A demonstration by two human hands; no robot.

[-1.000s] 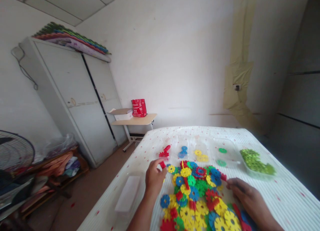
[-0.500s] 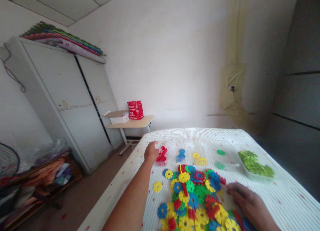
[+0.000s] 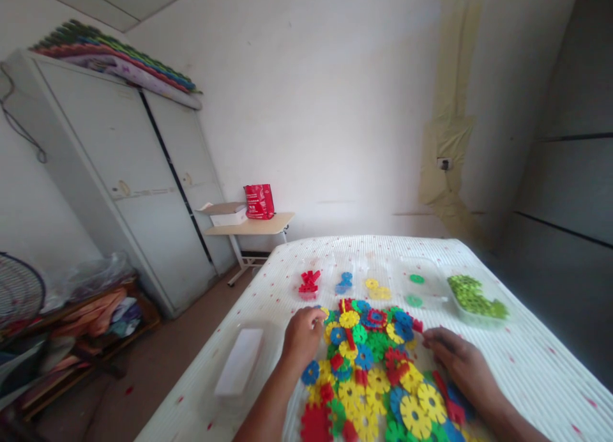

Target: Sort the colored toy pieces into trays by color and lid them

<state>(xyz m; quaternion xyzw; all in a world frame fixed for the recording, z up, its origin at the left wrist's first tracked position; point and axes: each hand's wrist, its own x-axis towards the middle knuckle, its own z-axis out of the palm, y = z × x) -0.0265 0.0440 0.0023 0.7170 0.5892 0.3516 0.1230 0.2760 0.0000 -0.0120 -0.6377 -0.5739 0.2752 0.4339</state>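
My left hand (image 3: 305,335) is over the left edge of a loose pile of toothed plastic building discs (image 3: 354,391) in yellow, blue, green and red. Its fingers are bent and a little apart, beside a partly covered yellow disc (image 3: 325,312); no piece shows in them. At the pile's right side rests my right hand (image 3: 457,356), fingers loosely curled with a gap to the thumb. A red piece (image 3: 418,326) lies just ahead of its fingertips. Beyond the pile, clear boxes hold red pieces (image 3: 309,281), blue discs (image 3: 343,283), yellow discs (image 3: 378,290) and green discs (image 3: 416,290).
A clear box of light-green pieces (image 3: 476,298) stands at the right. On the left lies a clear container with a white rectangular block (image 3: 239,362). The patterned cloth (image 3: 373,245) covers the table. Behind, a side table (image 3: 268,226) carries a red bag (image 3: 259,202).
My left hand has drawn back from the box of red pieces to the pile's left edge, uncovering the container on the left. My right hand stays by the pile. The view has shifted slightly.
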